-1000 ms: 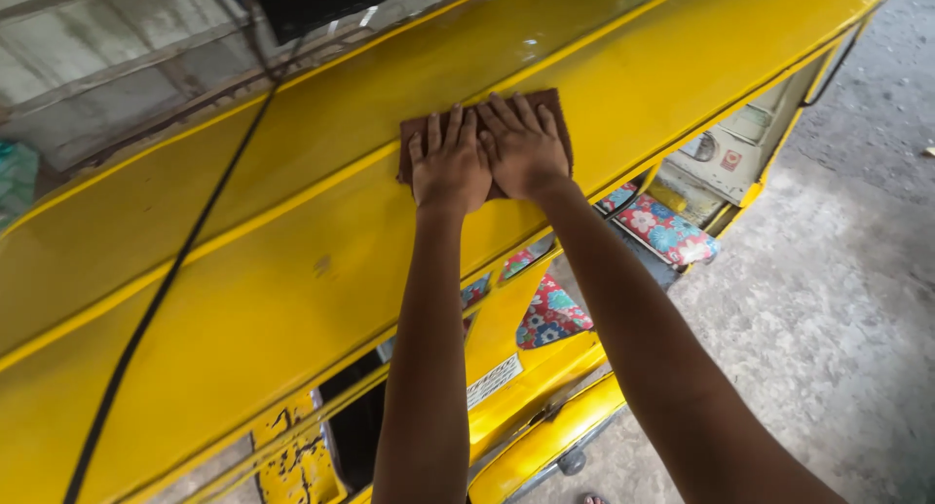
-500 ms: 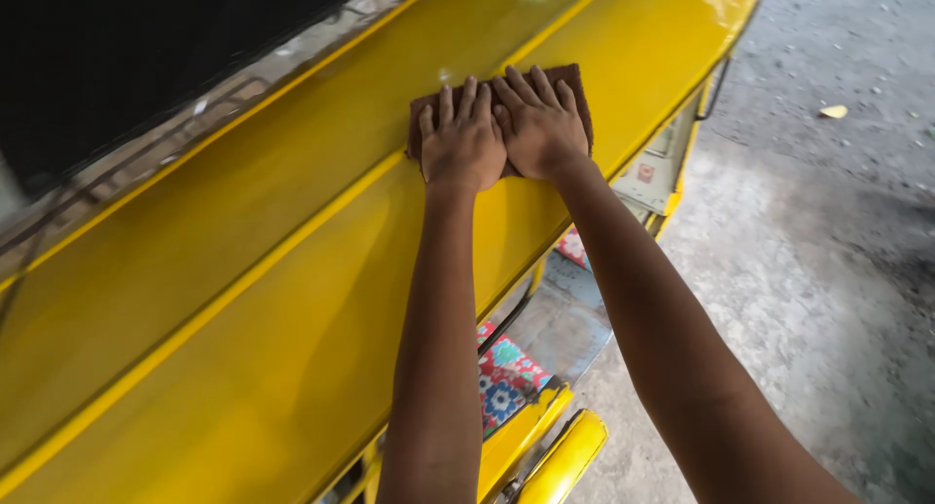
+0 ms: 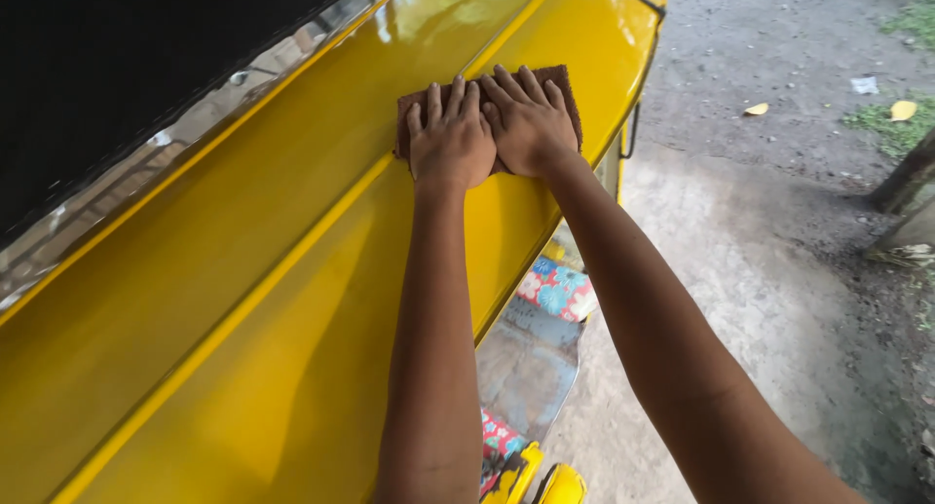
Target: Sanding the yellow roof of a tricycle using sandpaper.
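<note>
Glossy yellow vehicle roof (image 3: pixel 243 299) slopes away under me, grey ground to the right. Both my arms reach out straight, left hand (image 3: pixel 450 139) and right hand (image 3: pixel 526 124) side by side, touching. Fingers (image 3: pixel 458 100) lie spread and flat, pressing a brown cloth (image 3: pixel 565 85) onto the roof, gripping nothing

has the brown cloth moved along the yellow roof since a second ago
Yes. The brown cloth, pressed under both hands, has slid along the yellow roof toward its rounded far end, now lying much nearer that end.
</note>
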